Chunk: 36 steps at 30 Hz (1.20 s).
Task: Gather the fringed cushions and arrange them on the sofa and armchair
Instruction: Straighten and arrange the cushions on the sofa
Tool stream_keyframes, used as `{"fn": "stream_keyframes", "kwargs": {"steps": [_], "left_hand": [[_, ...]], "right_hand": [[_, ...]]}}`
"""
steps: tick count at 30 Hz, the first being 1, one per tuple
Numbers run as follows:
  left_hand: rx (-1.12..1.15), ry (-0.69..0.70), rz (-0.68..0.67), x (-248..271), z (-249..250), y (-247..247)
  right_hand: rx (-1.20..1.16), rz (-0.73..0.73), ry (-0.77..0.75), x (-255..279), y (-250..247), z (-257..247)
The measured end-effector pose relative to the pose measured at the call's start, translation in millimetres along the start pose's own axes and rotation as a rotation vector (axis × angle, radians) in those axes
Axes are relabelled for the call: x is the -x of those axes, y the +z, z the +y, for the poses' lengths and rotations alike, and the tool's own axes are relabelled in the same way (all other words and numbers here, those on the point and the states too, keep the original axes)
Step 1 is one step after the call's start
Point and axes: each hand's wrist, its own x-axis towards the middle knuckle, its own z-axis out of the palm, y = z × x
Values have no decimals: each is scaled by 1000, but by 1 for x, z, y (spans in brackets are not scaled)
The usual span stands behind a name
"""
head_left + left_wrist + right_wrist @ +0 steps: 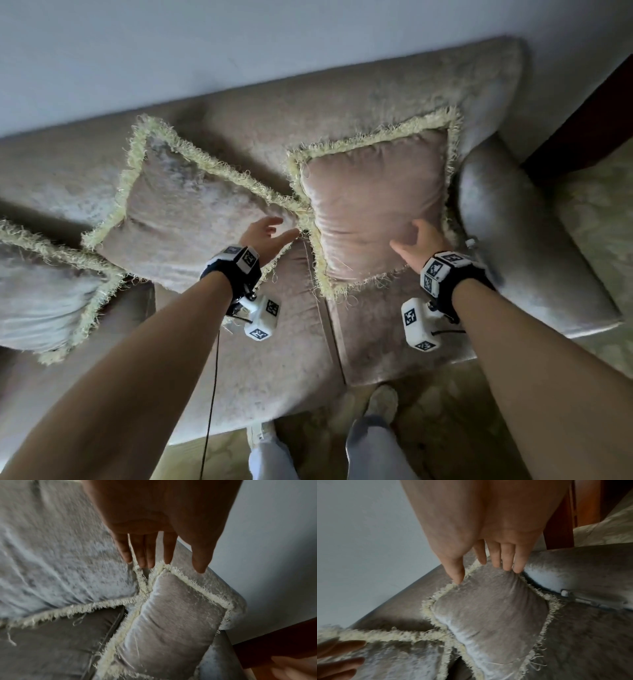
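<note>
Three beige velvet cushions with cream fringe lean against the back of the sofa (274, 342). The right cushion (373, 205) (488, 615) stands beside the armrest, and my right hand (407, 236) (481, 573) touches its face with spread, straight fingers. The middle cushion (191, 212) (60, 561) leans tilted; its right corner meets the right cushion's fringe. My left hand (284, 228) (173, 568) hovers open at that corner, fingers straight, holding nothing. A third cushion (44, 298) is partly cut off at the left edge.
The rounded sofa armrest (513, 240) carries a small white object (565, 593) on a cord. Dark wooden furniture (582, 130) stands behind it at the right. A pale wall runs behind the sofa. My feet (380, 401) stand on patterned flooring in front of the seat.
</note>
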Motion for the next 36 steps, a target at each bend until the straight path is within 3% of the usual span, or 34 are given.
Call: {"fn": "stream_keyframes", "kwargs": {"steps": [9, 17, 22, 31, 36], "left_hand": [[102, -99, 37, -1, 30, 91], [171, -171, 91, -44, 37, 95], [204, -222, 52, -92, 31, 101], [263, -351, -7, -147, 11, 134], [244, -414, 53, -181, -2, 166]], "right_hand": [[90, -3, 28, -56, -48, 63], [99, 19, -59, -98, -59, 46], [145, -10, -60, -137, -64, 28], [236, -29, -150, -219, -49, 27], [244, -13, -262, -278, -38, 33]]}}
